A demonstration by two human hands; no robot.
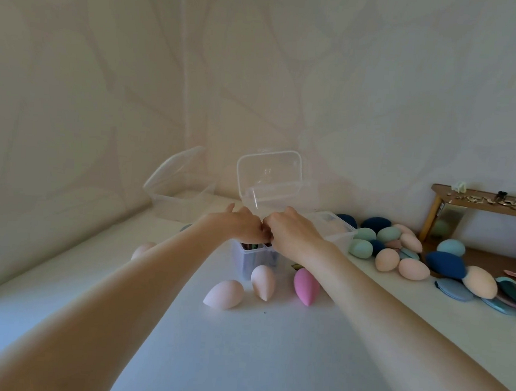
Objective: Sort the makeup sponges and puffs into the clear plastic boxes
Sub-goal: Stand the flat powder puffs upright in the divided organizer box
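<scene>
A clear plastic box point(247, 260) stands mid-table with its lid point(269, 174) upright at the back. Dark puffs show through its front wall. My left hand point(236, 224) and my right hand point(293, 233) meet knuckle to knuckle over the box's front opening. Their fingers point down into it and are hidden, so what they hold cannot be made out. Just in front of the box lie a pale pink sponge point(225, 294), a peach sponge point(263, 281) and a bright pink sponge point(305, 285). A second clear box point(183, 202) sits open at the back left.
A heap of teal, navy and peach sponges point(384, 245) spreads along the right, with flat blue puffs point(454, 290) beyond it. A wooden shelf point(479, 203) stands at the far right. Another pale sponge point(141, 248) lies left of my left forearm. The wall runs close behind the boxes.
</scene>
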